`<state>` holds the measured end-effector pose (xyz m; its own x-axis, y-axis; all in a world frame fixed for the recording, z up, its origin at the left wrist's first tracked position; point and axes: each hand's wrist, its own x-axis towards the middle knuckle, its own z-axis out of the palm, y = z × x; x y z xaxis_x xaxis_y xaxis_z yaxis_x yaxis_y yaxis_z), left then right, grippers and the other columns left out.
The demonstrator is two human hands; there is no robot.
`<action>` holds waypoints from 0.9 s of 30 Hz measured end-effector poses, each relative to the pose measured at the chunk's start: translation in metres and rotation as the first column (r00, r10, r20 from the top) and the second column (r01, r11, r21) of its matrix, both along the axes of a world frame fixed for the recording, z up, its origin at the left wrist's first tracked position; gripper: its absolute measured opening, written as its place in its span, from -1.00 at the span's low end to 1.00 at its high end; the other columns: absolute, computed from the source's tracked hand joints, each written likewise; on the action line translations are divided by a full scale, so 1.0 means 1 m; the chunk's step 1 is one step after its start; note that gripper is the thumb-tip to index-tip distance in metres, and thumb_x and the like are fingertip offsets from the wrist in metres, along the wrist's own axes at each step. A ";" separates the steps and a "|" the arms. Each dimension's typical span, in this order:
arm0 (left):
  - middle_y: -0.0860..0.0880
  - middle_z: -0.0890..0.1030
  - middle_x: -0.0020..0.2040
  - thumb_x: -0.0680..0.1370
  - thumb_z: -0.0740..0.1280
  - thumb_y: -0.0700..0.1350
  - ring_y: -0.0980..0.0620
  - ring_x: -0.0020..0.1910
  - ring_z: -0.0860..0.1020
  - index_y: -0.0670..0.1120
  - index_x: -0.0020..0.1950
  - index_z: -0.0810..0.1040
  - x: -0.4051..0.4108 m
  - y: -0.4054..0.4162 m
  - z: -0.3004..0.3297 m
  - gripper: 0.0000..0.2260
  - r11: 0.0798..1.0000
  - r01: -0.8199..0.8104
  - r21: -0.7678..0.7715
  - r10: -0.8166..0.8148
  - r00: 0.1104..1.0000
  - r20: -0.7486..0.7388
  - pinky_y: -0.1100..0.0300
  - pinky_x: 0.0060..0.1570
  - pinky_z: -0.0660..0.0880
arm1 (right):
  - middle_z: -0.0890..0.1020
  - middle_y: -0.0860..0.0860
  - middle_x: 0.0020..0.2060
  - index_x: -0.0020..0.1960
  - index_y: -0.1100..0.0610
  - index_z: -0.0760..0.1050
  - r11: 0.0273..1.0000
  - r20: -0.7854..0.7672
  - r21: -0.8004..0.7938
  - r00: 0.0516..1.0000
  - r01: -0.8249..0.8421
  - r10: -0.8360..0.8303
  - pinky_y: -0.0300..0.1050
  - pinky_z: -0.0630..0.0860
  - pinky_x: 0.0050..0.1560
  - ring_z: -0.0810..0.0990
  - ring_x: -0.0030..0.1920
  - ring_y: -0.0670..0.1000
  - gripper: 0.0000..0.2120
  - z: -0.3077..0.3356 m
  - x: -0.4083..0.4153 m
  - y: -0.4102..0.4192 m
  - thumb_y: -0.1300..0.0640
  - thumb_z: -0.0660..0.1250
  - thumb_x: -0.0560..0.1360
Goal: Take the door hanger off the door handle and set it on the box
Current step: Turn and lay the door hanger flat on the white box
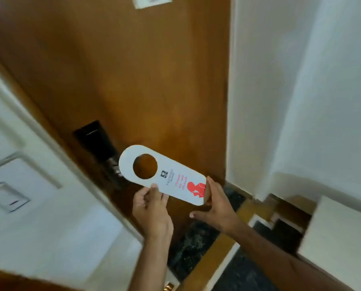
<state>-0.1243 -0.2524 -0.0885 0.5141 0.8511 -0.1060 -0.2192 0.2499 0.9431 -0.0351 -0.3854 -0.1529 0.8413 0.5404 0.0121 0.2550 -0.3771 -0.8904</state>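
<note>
The brown wooden door [133, 80] fills the view, and a white box [343, 234] sits low on the right. The door hanger [171, 175] is in the air, tilted, just beside the blurred door handle [114, 168]. The left hand [152, 208] pinches the hanger's lower edge between thumb and fingers. The right hand [214, 206] lays straight fingers against its rounded end, thumb spread.

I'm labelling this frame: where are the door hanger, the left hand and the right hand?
door hanger [165, 179]: head view, printed face beside the hole.
left hand [152, 211]: head view, back of the hand.
right hand [217, 206]: head view, back of the hand.
</note>
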 end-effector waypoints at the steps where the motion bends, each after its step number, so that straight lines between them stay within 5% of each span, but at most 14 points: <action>1: 0.03 0.77 0.00 0.53 0.47 -0.09 0.07 0.05 0.72 0.07 0.05 0.63 0.013 -0.026 -0.010 -0.87 0.994 0.087 -0.061 -0.089 0.995 -0.036 0.06 -0.05 0.67 | 0.31 -0.42 0.28 0.48 -0.37 0.07 0.995 0.002 -0.023 0.995 0.102 -0.102 -0.18 0.51 0.25 0.40 0.25 -0.32 0.01 -0.002 0.010 -0.032 -0.01 0.69 0.33; 3: 0.00 0.78 -0.04 0.51 0.48 -0.10 0.07 -0.01 0.73 0.03 0.08 0.61 0.030 -0.058 -0.024 -0.83 0.971 0.168 -0.168 -0.180 0.982 -0.060 0.12 -0.15 0.67 | 0.46 -0.23 0.27 0.45 -0.16 0.24 0.982 0.033 -0.080 0.985 0.171 -0.169 -0.14 0.64 0.07 0.53 0.22 -0.12 -0.12 0.001 0.028 -0.078 0.00 0.69 0.31; 6: -0.09 0.77 0.00 0.53 0.45 -0.22 0.00 0.03 0.73 -0.08 0.16 0.56 0.060 -0.125 -0.039 -0.77 0.883 0.401 -0.245 -0.428 0.901 -0.067 0.02 -0.01 0.68 | 0.52 -0.23 0.06 0.23 -0.19 0.36 0.952 0.106 -0.146 0.961 0.270 -0.256 -0.31 0.57 -0.21 0.61 -0.01 -0.09 -0.31 -0.004 0.047 -0.181 -0.04 0.69 0.25; 9: -0.08 0.65 0.27 0.50 0.40 -0.40 0.01 0.13 0.67 0.01 0.39 0.41 0.091 -0.179 -0.053 -0.46 0.827 0.561 -0.040 -0.549 0.791 -0.271 -0.01 0.18 0.58 | 0.50 -0.25 -0.04 0.19 -0.18 0.34 0.893 0.158 -0.234 0.922 0.384 -0.354 -0.38 0.48 -0.30 0.59 -0.10 -0.11 -0.31 -0.018 0.057 -0.277 -0.04 0.69 0.23; 11: -0.04 0.45 0.47 0.45 0.38 -0.49 0.04 0.18 0.58 0.15 0.58 0.11 0.118 -0.210 -0.061 -0.12 0.725 0.676 0.133 -0.560 0.691 -0.457 -0.03 0.19 0.54 | 0.47 -0.27 -0.07 0.18 -0.22 0.30 0.854 0.161 -0.288 0.902 0.432 -0.402 -0.38 0.44 -0.31 0.58 -0.11 -0.09 -0.28 -0.032 0.060 -0.339 -0.09 0.67 0.20; 13: -0.04 0.22 0.59 0.39 0.42 -0.51 -0.04 0.33 0.48 0.16 0.63 -0.10 0.150 -0.241 -0.073 0.07 0.477 0.827 0.299 -0.527 0.541 -0.655 0.02 0.22 0.51 | 0.45 -0.23 0.00 0.23 -0.21 0.27 0.824 0.127 -0.335 0.888 0.457 -0.441 -0.36 0.44 -0.23 0.54 -0.10 -0.11 -0.21 -0.053 0.063 -0.398 -0.10 0.69 0.19; 15: 0.00 0.10 0.61 0.37 0.52 -0.41 -0.06 0.42 0.40 0.10 0.64 -0.11 0.179 -0.276 -0.089 0.10 0.107 0.919 0.380 -0.398 0.390 -0.830 0.16 0.26 0.43 | 0.46 -0.18 0.05 0.26 -0.20 0.27 0.795 0.091 -0.384 0.876 0.470 -0.474 -0.34 0.45 -0.20 0.52 -0.09 -0.11 -0.16 -0.074 0.066 -0.447 -0.09 0.71 0.17; 16: -0.01 0.11 0.60 0.37 0.55 -0.33 -0.06 0.42 0.39 0.06 0.64 -0.09 0.193 -0.300 -0.100 0.08 -0.055 0.924 0.379 -0.315 0.344 -0.885 0.18 0.27 0.42 | 0.47 -0.17 0.05 0.26 -0.19 0.27 0.783 0.070 -0.401 0.868 0.476 -0.491 -0.33 0.46 -0.19 0.52 -0.09 -0.11 -0.16 -0.087 0.069 -0.472 -0.10 0.72 0.17; 18: -0.08 0.21 0.53 0.37 0.57 -0.24 -0.09 0.39 0.41 -0.03 0.64 -0.02 0.215 -0.346 -0.127 0.02 -0.238 0.910 0.340 -0.225 0.289 -0.931 0.17 0.22 0.49 | 0.46 -0.16 0.05 0.25 -0.18 0.27 0.767 0.035 -0.428 0.856 0.478 -0.515 -0.30 0.47 -0.18 0.52 -0.09 -0.08 -0.15 -0.111 0.074 -0.514 -0.09 0.72 0.16; 23: -0.13 0.17 0.53 0.40 0.54 -0.23 -0.17 0.32 0.48 -0.07 0.63 0.02 0.252 -0.431 -0.220 -0.05 -0.333 0.930 0.156 -0.106 0.128 -0.986 0.08 0.20 0.57 | 0.52 0.00 0.13 0.28 -0.06 0.29 0.705 -0.023 -0.547 0.833 0.452 -0.552 0.00 0.61 -0.03 0.49 0.01 -0.01 -0.16 -0.190 0.088 -0.586 0.00 0.73 0.18; 27: -0.09 0.29 0.39 0.31 0.61 -0.16 -0.13 0.22 0.51 -0.02 0.58 0.18 0.269 -0.462 -0.307 -0.06 -0.356 0.934 0.026 -0.036 0.014 -0.999 0.08 0.06 0.59 | 0.52 0.04 0.19 0.36 -0.02 0.25 0.653 -0.050 -0.646 0.831 0.396 -0.554 -0.01 0.54 -0.04 0.47 0.06 0.04 -0.10 -0.276 0.096 -0.608 0.02 0.72 0.20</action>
<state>0.1451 -0.7148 -0.3954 0.8402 -0.2224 -0.4946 -0.1058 -0.9617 0.2528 0.0612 -0.9935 -0.4290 0.9179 -0.1071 -0.3821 -0.2853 -0.8474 -0.4478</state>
